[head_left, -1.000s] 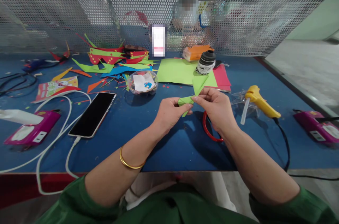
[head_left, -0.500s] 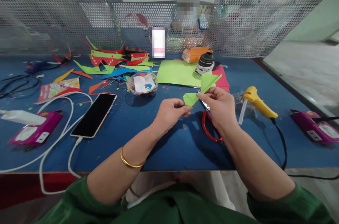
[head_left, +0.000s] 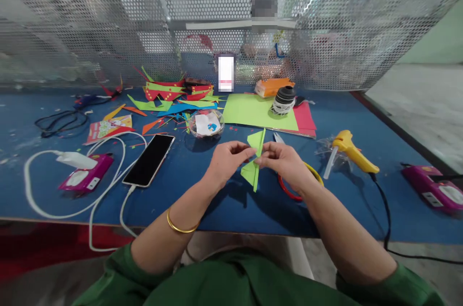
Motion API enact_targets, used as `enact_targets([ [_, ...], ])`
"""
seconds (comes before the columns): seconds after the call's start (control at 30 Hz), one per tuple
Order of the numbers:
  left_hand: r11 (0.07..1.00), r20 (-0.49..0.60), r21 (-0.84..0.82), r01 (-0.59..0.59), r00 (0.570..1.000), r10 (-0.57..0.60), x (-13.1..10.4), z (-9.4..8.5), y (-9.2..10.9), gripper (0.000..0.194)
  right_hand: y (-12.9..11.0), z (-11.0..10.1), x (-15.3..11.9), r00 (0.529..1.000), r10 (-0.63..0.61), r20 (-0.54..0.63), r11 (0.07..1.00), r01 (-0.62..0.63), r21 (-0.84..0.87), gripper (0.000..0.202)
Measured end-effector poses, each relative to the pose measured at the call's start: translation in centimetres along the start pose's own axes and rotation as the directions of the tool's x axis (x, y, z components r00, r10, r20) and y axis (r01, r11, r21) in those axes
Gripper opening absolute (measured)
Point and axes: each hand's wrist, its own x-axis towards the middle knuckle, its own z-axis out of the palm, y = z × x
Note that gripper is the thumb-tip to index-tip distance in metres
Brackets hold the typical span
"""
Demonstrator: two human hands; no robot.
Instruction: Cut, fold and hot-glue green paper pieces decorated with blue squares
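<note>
A folded piece of light green paper point(head_left: 256, 139) is held upright above the blue table, its length running away from me. My left hand point(head_left: 227, 160) pinches its middle from the left side. From the right, my right hand point(head_left: 284, 160) grips the same spot between thumb and fingers. Two pointed flaps stick out to the left, one beyond my fingertips and one nearer me. Under my right hand lie scissors point(head_left: 289, 190) with red and yellow handles, partly hidden by the hand and wrist.
Green and pink paper sheets point(head_left: 242, 110) lie behind my hands, with a black spool point(head_left: 284, 98) on them. A round clear container point(head_left: 206, 124), paper scraps and red cut-outs point(head_left: 162, 91) are left of them. A phone point(head_left: 150, 159) charges at left; a yellow glue gun point(head_left: 354, 151) lies right.
The green paper has turned from slanting sideways to pointing away from me, its flaps now on the left. My right hand has moved lower and left, showing the scissors' yellow handle. The view has shifted.
</note>
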Motion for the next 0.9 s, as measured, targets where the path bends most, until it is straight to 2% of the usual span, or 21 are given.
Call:
enact_targets([
  [0.13, 1.000, -0.031, 0.008, 0.022, 0.999, -0.022, -1.2, -0.7, -0.5, 0.026, 0.5, 1.3, -0.6, 0.995, 0.039, 0.088, 0.999, -0.037, -0.033, 0.035],
  [0.27, 0.994, -0.113, -0.098, 0.053, 0.992, -0.064, -1.8, -1.3, -1.5, 0.024, 1.2, 2.5, -0.9, 0.994, 0.039, 0.106, 0.998, -0.033, -0.057, 0.029],
  [0.4, 0.977, -0.055, -0.174, 0.124, 0.989, -0.136, -2.2, -1.7, -2.2, 0.026, 1.6, 3.1, -0.8, 0.992, 0.046, 0.115, 0.995, -0.036, -0.093, 0.020],
  [0.53, 0.965, -0.023, -0.192, 0.180, 0.982, -0.187, -2.3, -2.0, -2.5, 0.029, 1.8, 3.4, -0.9, 0.985, 0.076, 0.154, 0.991, -0.058, -0.117, 0.023],
  [0.63, 0.957, -0.076, -0.217, 0.191, 0.974, -0.212, -2.3, -1.9, -2.7, 0.027, 2.0, 3.8, -1.2, 0.985, 0.099, 0.144, 0.990, -0.082, -0.116, 0.029],
  [0.73, 0.948, -0.116, -0.245, 0.204, 0.965, -0.237, -2.3, -1.8, -2.7, 0.026, 2.2, 4.3, -1.6, 0.987, 0.106, 0.123, 0.989, -0.093, -0.114, 0.025],
  [0.9, 0.937, -0.094, -0.268, 0.226, 0.961, -0.259, -2.4, -1.9, -2.6, 0.028, 2.4, 4.7, -2.0, 0.997, 0.041, 0.073, 0.987, -0.030, -0.156, 0.021],
])
